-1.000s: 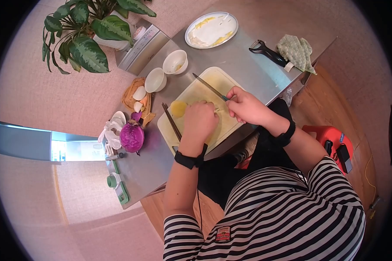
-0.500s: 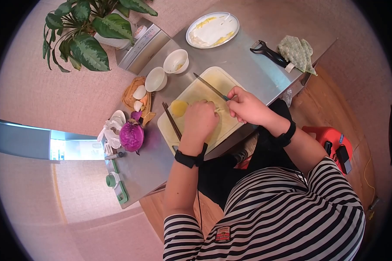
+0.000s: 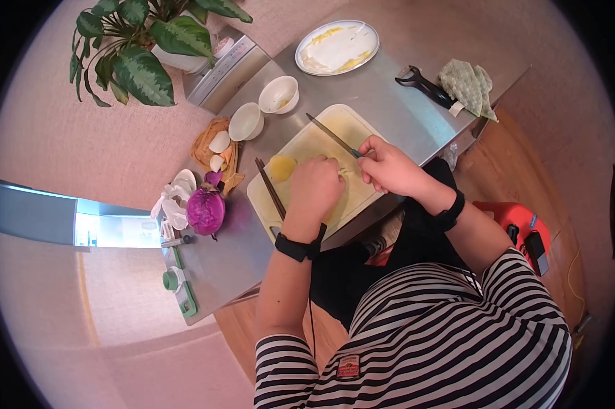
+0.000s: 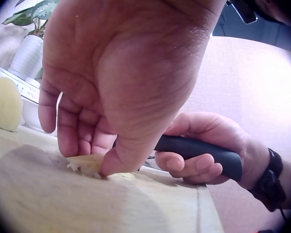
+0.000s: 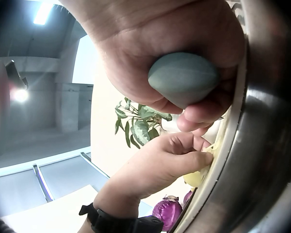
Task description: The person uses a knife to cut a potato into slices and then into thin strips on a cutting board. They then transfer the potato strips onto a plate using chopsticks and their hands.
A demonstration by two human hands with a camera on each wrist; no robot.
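The right hand (image 3: 391, 168) grips the dark green handle (image 4: 199, 153) of a knife (image 3: 332, 134), its blade over the cutting board (image 3: 356, 121) and pointing to the back left. On the board the left hand (image 3: 316, 189) bends down, thumb and fingertips pinching pale yellow shreds (image 4: 87, 165), as the left wrist view shows. A yellow peeled piece (image 3: 282, 167) rests just left of that hand. The right wrist view shows the handle's rounded end (image 5: 184, 80) inside the right palm. The left hand partly covers the board in the head view.
Chopsticks (image 3: 271, 189) lie along the board's left edge. Beyond stand two white bowls (image 3: 279, 95) and a smeared oval plate (image 3: 337, 48). A cut purple cabbage (image 3: 205, 211), a basket (image 3: 201, 146) and a green slicer (image 3: 184, 300) are at left; a peeler (image 3: 425, 86) and cloth (image 3: 465, 88) at right.
The head view has shifted slightly. Both hands keep nearly the same place on the board, and the knife stays in the right hand.
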